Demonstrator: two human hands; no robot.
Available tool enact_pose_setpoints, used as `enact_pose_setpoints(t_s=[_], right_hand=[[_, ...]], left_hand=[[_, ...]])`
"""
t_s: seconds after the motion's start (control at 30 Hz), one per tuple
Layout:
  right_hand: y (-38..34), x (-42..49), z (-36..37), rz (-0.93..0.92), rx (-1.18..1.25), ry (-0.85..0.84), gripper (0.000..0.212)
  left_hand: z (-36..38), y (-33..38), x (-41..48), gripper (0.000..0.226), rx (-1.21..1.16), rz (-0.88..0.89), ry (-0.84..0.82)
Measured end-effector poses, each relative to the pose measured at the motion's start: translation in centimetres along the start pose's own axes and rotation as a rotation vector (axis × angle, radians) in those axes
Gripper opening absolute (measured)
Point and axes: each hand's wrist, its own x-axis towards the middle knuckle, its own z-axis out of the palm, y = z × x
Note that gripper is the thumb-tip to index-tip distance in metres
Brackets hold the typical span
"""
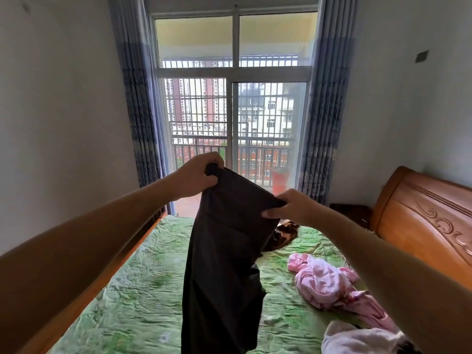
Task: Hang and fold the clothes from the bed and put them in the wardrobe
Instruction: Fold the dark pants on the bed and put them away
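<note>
A pair of dark trousers (224,264) hangs lengthwise above the bed, held up by its waistband. My left hand (196,175) grips the waistband's left corner, and my right hand (293,206) pinches its right corner, a little lower. The trouser legs drop down past the frame's lower edge. On the green bedspread (132,290) lie a crumpled pink garment (329,284), a brown patterned garment (284,235) partly hidden behind the trousers, and a white garment (357,339) at the lower right. No wardrobe is in view.
A carved wooden headboard (424,221) stands on the right, with a dark bedside table (351,213) beside it. The bed's wooden side rail (84,300) runs along the left. Ahead is a barred glass balcony door (235,123) between blue curtains.
</note>
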Motion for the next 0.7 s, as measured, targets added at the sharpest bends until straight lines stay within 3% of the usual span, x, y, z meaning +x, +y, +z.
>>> enact_pose_setpoints(t_s=[0.27, 0.37, 0.47, 0.6, 0.7], right_hand=[[-3.9, -1.2, -2.7, -0.070, 0.244, 0.277, 0.029], [-5.2, -1.1, -2.6, -0.106, 0.383, 0.357, 0.042], [-5.5, -0.8, -2.8, -0.111, 0.420, 0.405, 0.044], [-4.4, -0.8, -3.1, -0.062, 0.647, 0.307, 0.054], [-3.4, -1.0, -2.7, -0.044, 0.636, 0.134, 0.045]], left_hand=[[-2.0, -1.1, -0.4, 0.046, 0.126, -0.072, -0.114], [-1.9, -0.8, 0.0, 0.027, -0.028, -0.134, -0.142], [-1.1, -0.5, -0.4, 0.040, -0.069, -0.155, -0.192], [-1.4, -0.8, -0.1, 0.027, 0.079, -0.101, -0.003], [-2.0, -1.0, 0.3, 0.025, 0.058, -0.069, 0.038]])
